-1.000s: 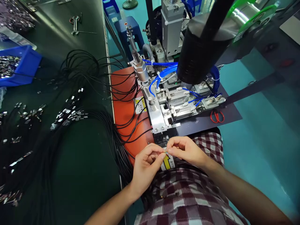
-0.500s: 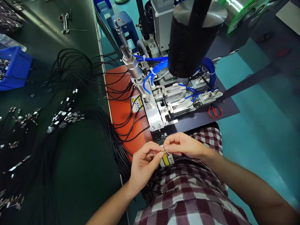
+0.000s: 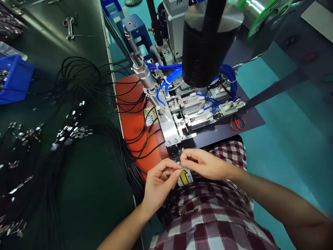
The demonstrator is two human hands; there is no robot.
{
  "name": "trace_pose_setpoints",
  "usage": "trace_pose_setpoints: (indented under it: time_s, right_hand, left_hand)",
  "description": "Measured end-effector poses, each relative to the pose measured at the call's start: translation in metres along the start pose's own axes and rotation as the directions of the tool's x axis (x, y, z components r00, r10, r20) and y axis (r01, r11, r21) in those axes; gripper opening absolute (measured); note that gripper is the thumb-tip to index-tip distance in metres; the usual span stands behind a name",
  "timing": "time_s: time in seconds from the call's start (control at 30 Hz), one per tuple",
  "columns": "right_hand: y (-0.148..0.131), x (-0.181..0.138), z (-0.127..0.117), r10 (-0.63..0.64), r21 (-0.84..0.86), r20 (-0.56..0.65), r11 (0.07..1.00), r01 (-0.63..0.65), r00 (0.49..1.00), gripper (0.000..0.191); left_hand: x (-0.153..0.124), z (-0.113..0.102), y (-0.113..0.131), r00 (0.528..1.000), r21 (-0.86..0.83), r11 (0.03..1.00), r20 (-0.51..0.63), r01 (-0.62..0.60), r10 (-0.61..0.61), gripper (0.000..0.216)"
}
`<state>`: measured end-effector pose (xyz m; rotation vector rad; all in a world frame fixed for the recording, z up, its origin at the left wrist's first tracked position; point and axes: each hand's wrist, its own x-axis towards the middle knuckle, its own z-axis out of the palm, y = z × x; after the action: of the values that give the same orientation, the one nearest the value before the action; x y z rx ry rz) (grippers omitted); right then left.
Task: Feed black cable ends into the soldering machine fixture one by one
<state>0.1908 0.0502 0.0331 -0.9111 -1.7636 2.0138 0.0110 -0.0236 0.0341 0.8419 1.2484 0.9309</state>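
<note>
My left hand (image 3: 160, 182) and my right hand (image 3: 203, 163) meet just in front of the machine, both pinched shut on the thin end of a cable (image 3: 182, 169), where a speck of green and yellow wire shows between the fingertips. Directly behind the hands sits the metal fixture (image 3: 179, 121) of a small bench machine with blue air hoses (image 3: 169, 78). A black cylinder (image 3: 208, 45) hangs over it. The machine's orange base (image 3: 132, 118) carries several black cables looped across it.
A large bundle of black cables with metal plugs (image 3: 70, 132) spreads over the dark green table (image 3: 85, 194) at left. A blue bin (image 3: 14, 78) stands at far left, a wrench (image 3: 69, 27) at the back. Red scissors (image 3: 237, 123) lie right of the machine. A blue stool (image 3: 135, 29) stands behind.
Both hands stay pinched together on the cable end with only small finger movements. The view has shifted slightly, so everything sits a little further left in the picture.
</note>
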Motion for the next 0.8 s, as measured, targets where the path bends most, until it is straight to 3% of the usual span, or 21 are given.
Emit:
trace_pose_setpoints:
  time_s: [0.27,0.37,0.57,0.8]
  right_hand:
    - [0.006,-0.001,0.011,0.068,0.168,-0.178,0.985,-0.037,0.982,0.023]
    - [0.008,-0.003,0.020,0.079,0.134,-0.204,0.990,-0.053,0.976,0.022]
    - [0.010,-0.007,0.024,-0.042,-0.046,-0.286,0.998,0.030,0.957,0.014]
    - [0.010,-0.003,0.021,0.072,0.060,-0.313,0.997,-0.056,0.947,0.019]
  left_hand:
    - [0.005,-0.002,-0.003,0.995,-0.130,0.986,-0.006,0.101,-0.103,0.021]
    - [0.005,-0.001,-0.002,0.992,-0.142,0.982,-0.009,0.124,-0.126,0.021]
    - [0.005,-0.001,-0.003,0.988,-0.157,0.976,-0.009,0.149,-0.153,0.022]
    - [0.006,0.000,-0.002,0.984,-0.181,0.968,-0.003,0.175,-0.178,0.022]
